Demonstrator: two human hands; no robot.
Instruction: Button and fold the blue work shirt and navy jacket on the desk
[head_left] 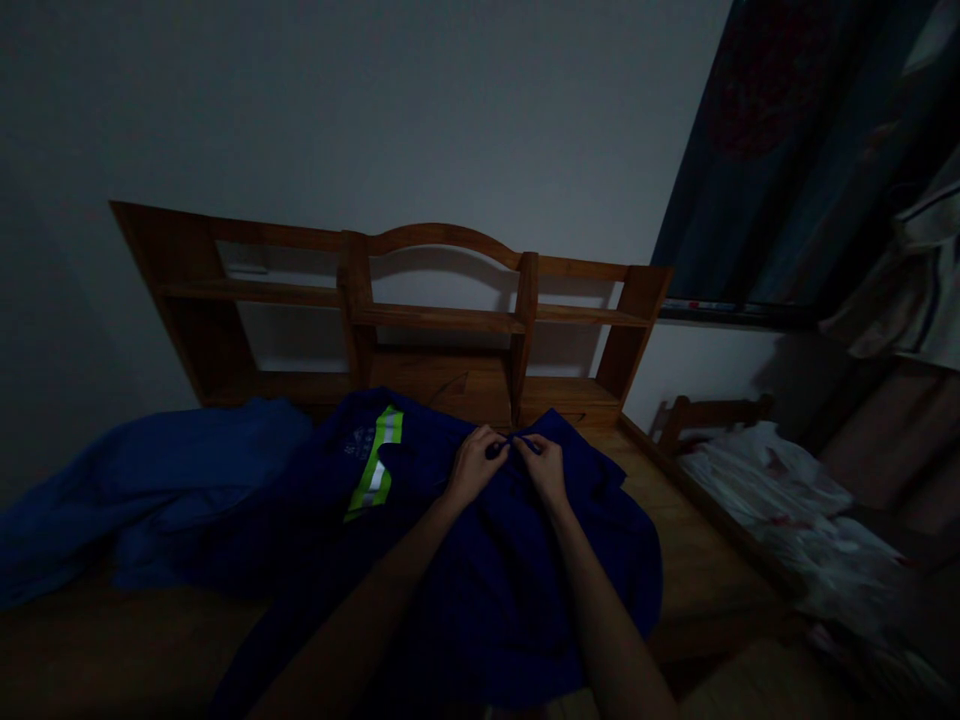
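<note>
A dark blue work jacket lies spread over the wooden desk, with a yellow-green and silver reflective strip on its left part. My left hand pinches the jacket's cloth near its upper edge. Close beside it, my right hand pinches the same cloth, fingertips almost meeting those of the left. What exactly sits between the fingertips is too dark and small to make out. A pointed flap of the jacket, like a collar, rises just beyond the right hand.
Lighter blue cloth is heaped at the left. Behind the jacket stands a wooden shelf unit against the wall. On the right, past the desk edge, are a wooden chair and white plastic bags. The room is dim.
</note>
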